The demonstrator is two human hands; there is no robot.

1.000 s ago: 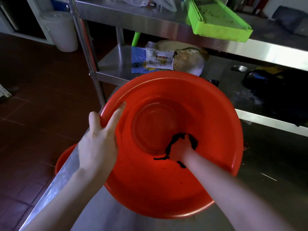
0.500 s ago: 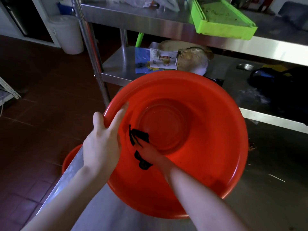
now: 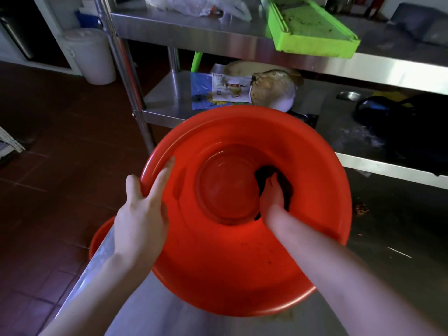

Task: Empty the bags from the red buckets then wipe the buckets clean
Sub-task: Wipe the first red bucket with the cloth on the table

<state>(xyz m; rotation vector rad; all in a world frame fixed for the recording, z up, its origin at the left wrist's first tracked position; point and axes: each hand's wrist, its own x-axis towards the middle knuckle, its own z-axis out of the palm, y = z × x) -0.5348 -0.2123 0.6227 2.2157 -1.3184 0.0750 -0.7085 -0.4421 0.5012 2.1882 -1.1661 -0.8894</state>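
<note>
A large red bucket (image 3: 315, 166) is tilted toward me on the steel table (image 3: 400, 238). My left hand (image 3: 143, 209) grips its left rim, thumb outside and fingers inside. My right hand (image 3: 272, 197) is deep inside, pressing a dark cloth (image 3: 286, 187) against the inner wall at the right edge of the bucket's base. Small dark specks dot the near inner wall. Part of a second red bucket (image 3: 98, 241) shows below the table's left edge, mostly hidden.
Behind the bucket stands a steel shelf rack (image 3: 169, 32) with a green tray (image 3: 312, 32), a plastic bag (image 3: 194, 6), a printed packet (image 3: 228, 89) and a dark bag (image 3: 412, 124). A white bin (image 3: 92, 54) stands on the tiled floor (image 3: 48, 166) at far left.
My right hand has swept the cloth from the bucket's left inner wall across to the right side of the base. The left hand keeps its grip on the rim.
</note>
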